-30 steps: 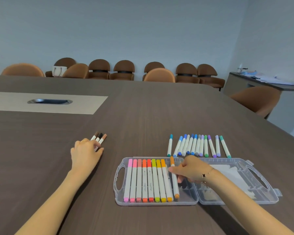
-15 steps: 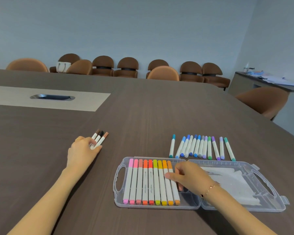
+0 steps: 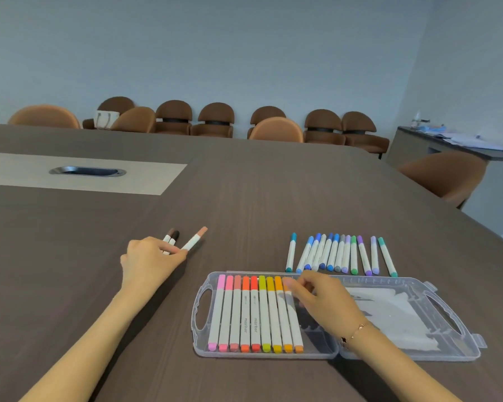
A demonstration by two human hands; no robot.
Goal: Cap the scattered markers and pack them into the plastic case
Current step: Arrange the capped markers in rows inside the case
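Observation:
An open clear plastic case (image 3: 202, 314) lies on the dark table. Its left half holds a row of several capped markers (image 3: 253, 314) running from pink to orange. My right hand (image 3: 317, 300) hovers over that row's right end, fingers loosely curled, fingertips touching the top of the last orange marker. My left hand (image 3: 148, 262) rests on the table to the left and pinches the white barrel of a tan-capped marker (image 3: 195, 240). Two dark-capped markers (image 3: 171, 240) lie under its fingers. Several blue, green and purple markers (image 3: 340, 253) lie in a row behind the case.
The case's lid half (image 3: 413, 314), with white paper inside, lies open to the right. A light inlay with a cable slot (image 3: 87, 171) sits at the far left of the table. Brown chairs (image 3: 215, 120) line the back wall, and one stands at the right edge.
My right hand laid the orange marker into the row and now rests at its top. My left hand drew the tan-capped marker away from the two dark ones.

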